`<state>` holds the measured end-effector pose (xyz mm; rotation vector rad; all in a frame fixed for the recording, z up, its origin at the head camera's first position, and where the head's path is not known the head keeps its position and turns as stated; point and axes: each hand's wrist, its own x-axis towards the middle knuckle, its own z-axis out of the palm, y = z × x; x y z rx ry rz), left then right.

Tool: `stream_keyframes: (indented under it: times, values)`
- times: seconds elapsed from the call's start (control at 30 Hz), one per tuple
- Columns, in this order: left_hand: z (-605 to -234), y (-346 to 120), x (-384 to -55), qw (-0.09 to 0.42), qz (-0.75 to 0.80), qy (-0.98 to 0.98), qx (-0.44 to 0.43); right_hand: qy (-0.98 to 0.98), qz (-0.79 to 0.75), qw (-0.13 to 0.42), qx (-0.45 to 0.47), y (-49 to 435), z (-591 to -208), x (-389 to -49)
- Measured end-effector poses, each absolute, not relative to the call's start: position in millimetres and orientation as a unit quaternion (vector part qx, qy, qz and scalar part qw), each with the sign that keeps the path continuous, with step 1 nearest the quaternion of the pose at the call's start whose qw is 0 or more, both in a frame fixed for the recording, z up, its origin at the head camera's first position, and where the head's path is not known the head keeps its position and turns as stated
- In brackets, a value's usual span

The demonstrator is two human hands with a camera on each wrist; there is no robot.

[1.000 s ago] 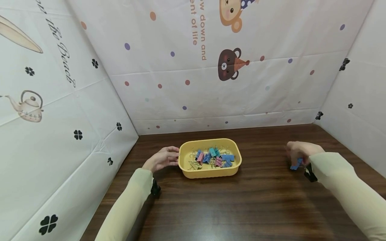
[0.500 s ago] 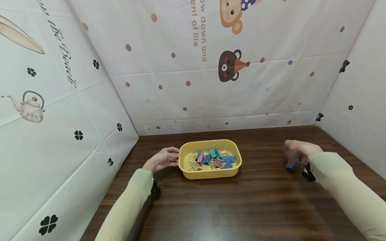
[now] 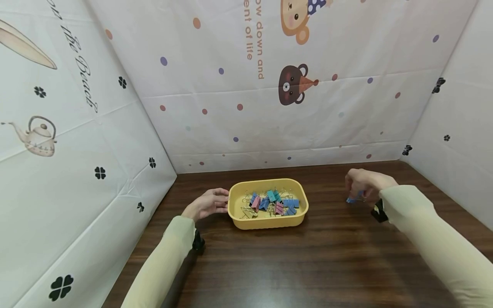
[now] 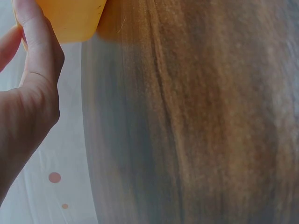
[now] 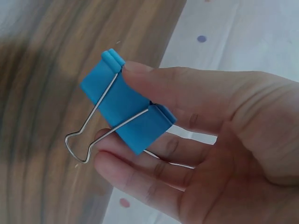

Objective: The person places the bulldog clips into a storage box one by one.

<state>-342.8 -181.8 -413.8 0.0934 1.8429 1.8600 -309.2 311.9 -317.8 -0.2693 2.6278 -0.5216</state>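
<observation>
My right hand [image 3: 367, 184], right of the basket in the head view, pinches a large blue binder clip [image 5: 121, 105]. In the right wrist view the thumb lies along the clip's edge, and its wire handle points away from the palm. In the head view the hand mostly covers the clip [image 3: 355, 197]. My left hand [image 3: 208, 203] rests its fairly straight fingers against the left end of a yellow plastic basket [image 3: 265, 222]. The left wrist view catches only a corner of the basket [image 4: 72, 23] by the fingers. Inside the basket lie several binder clips [image 3: 271, 203], blue, pink, teal and yellowish.
A dark wood-grain table [image 3: 292, 265] carries the basket. Printed white cloth [image 3: 215, 124] hangs behind the table and along both sides. Each wrist wears a black strap device [image 3: 198, 241].
My right hand has moved left and slightly away from me with the blue binder clip, coming nearer the basket. The left hand and the basket have stayed in place.
</observation>
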Motion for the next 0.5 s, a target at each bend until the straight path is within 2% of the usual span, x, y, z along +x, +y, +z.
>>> stream_keyframes:
  times: [0.3, 0.5]
  values:
    - [-412, -183, -343, 0.267, 0.68, 0.681, 0.045, 0.949, -0.186, 0.213, -0.14, 282, -303, -322]
    - [-413, -183, -343, 0.265, 0.682, 0.68, 0.044, 0.955, -0.173, 0.186, -0.157, 256, -293, -329]
